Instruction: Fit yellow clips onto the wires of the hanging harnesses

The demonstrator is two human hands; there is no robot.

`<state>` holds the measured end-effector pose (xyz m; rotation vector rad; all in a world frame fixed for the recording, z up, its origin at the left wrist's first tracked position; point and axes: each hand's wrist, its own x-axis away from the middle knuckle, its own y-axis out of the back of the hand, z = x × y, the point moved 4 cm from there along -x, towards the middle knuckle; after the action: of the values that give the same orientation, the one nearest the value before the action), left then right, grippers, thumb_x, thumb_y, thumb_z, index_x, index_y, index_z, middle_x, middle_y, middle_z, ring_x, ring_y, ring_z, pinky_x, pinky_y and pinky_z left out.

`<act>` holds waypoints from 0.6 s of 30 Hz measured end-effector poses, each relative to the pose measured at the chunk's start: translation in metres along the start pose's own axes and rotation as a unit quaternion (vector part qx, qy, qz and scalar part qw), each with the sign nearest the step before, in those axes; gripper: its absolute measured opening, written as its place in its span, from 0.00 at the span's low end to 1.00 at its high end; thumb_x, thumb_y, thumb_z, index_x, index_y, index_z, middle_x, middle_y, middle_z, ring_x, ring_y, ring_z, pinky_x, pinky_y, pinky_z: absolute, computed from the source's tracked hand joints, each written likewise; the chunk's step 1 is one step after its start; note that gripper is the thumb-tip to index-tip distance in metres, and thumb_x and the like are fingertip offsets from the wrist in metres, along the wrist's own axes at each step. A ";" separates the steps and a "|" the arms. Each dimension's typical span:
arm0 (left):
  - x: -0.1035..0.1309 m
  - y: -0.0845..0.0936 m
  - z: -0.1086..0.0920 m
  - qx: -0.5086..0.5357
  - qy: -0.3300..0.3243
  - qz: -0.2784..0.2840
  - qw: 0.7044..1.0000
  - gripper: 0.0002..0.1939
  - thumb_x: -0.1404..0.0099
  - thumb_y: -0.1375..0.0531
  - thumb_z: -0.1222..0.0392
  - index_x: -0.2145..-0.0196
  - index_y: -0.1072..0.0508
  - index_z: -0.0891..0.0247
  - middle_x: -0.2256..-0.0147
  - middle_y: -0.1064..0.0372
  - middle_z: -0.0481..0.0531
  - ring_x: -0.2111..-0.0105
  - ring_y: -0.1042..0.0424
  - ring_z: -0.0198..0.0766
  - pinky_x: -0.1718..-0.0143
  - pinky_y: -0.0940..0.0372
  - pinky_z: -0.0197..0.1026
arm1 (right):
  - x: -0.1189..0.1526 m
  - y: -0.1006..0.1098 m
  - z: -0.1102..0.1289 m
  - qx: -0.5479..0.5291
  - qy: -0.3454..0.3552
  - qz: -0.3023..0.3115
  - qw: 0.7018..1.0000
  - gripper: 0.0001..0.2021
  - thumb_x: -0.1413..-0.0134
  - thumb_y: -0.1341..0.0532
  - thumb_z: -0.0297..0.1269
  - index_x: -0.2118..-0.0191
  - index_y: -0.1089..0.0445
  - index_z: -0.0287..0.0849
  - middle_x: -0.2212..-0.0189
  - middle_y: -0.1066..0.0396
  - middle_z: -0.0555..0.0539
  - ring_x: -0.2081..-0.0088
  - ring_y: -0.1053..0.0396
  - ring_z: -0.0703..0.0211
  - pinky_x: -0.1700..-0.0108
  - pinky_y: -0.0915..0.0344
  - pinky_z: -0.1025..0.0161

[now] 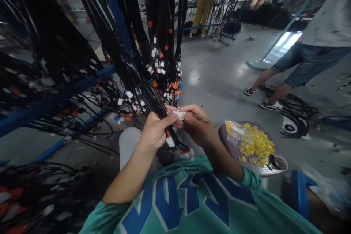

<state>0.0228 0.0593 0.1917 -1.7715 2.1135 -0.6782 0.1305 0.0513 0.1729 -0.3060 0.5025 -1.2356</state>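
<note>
A small white connector [179,114] on a wire is pinched between the thumb and fingers of my left hand [155,128]. My right hand [197,123] is closed at the connector's right end, where a bit of yellow shows by the thumb. That yellow piece is mostly hidden by the fingers. A bundle of black cables [149,93] runs down beside my left hand. Below my hands hang more cable ends, with a white connector [170,141] and a red-and-white one [187,153].
At my right, a stool top [223,130] bears yellow plastic clips [260,144], a clear bag [241,133] and a tape roll [278,162]. A blue frame [90,76] with hanging harnesses stands at left. Another person [312,58] stands at right; someone else [204,5] works farther back.
</note>
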 end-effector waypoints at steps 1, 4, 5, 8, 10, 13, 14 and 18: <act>0.000 0.000 0.000 0.002 0.002 -0.003 1.000 0.19 0.65 0.26 0.61 0.76 0.28 0.69 0.83 0.30 0.47 0.84 0.31 0.31 0.81 0.33 0.30 | 0.000 0.000 0.001 -0.001 -0.001 0.003 1.000 0.16 0.55 0.34 0.49 0.65 0.34 0.44 0.84 0.39 0.58 0.86 0.54 0.73 0.84 0.60 0.70; 0.000 0.000 0.001 0.006 0.005 -0.007 1.000 0.19 0.66 0.26 0.61 0.76 0.28 0.69 0.83 0.30 0.48 0.84 0.31 0.31 0.81 0.33 0.30 | 0.000 -0.001 0.004 0.002 0.005 -0.002 1.000 0.15 0.55 0.34 0.47 0.64 0.33 0.43 0.84 0.39 0.58 0.86 0.51 0.73 0.84 0.59 0.71; 0.000 0.000 0.001 0.006 0.003 -0.006 1.000 0.20 0.65 0.26 0.61 0.76 0.28 0.69 0.83 0.30 0.48 0.84 0.31 0.31 0.81 0.34 0.30 | 0.000 -0.001 0.004 0.003 0.009 -0.006 1.000 0.15 0.55 0.34 0.47 0.65 0.33 0.43 0.84 0.38 0.57 0.85 0.48 0.72 0.83 0.58 0.71; 0.001 -0.001 0.000 -0.004 -0.005 0.003 1.000 0.20 0.65 0.26 0.60 0.76 0.29 0.69 0.83 0.30 0.48 0.84 0.31 0.31 0.81 0.34 0.31 | 0.001 -0.001 0.004 0.008 0.018 -0.014 1.000 0.15 0.56 0.34 0.46 0.65 0.33 0.43 0.81 0.34 0.55 0.82 0.42 0.69 0.82 0.55 0.71; 0.001 -0.001 0.000 -0.013 -0.010 0.009 1.000 0.20 0.65 0.26 0.59 0.76 0.29 0.68 0.83 0.30 0.48 0.84 0.31 0.32 0.81 0.34 0.31 | 0.002 -0.001 0.003 0.011 0.020 -0.021 1.000 0.15 0.56 0.34 0.47 0.65 0.33 0.43 0.80 0.32 0.54 0.80 0.40 0.68 0.81 0.53 0.70; 0.002 -0.001 0.000 -0.020 -0.015 0.007 1.000 0.21 0.65 0.26 0.59 0.76 0.29 0.68 0.83 0.31 0.47 0.84 0.31 0.32 0.81 0.34 0.31 | 0.004 0.000 0.001 0.013 0.017 -0.040 0.999 0.15 0.57 0.33 0.47 0.66 0.33 0.44 0.80 0.32 0.54 0.80 0.40 0.68 0.80 0.51 0.70; 0.002 -0.001 0.000 -0.021 -0.017 0.005 1.000 0.21 0.65 0.26 0.58 0.76 0.29 0.68 0.83 0.31 0.47 0.84 0.31 0.31 0.81 0.34 0.31 | 0.004 0.001 0.000 0.013 0.016 -0.044 0.999 0.15 0.57 0.33 0.47 0.66 0.33 0.44 0.80 0.32 0.55 0.81 0.41 0.69 0.80 0.51 0.70; -0.001 0.001 0.000 -0.026 -0.016 0.006 1.000 0.21 0.65 0.26 0.58 0.76 0.30 0.68 0.84 0.31 0.47 0.84 0.31 0.31 0.81 0.34 0.31 | 0.000 0.002 -0.003 0.009 0.011 -0.051 0.999 0.14 0.58 0.32 0.45 0.68 0.33 0.43 0.81 0.33 0.56 0.83 0.45 0.71 0.82 0.54 0.71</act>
<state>0.0226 0.0608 0.1909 -1.7831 2.1381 -0.5928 0.1303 0.0520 0.1696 -0.3058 0.4991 -1.3422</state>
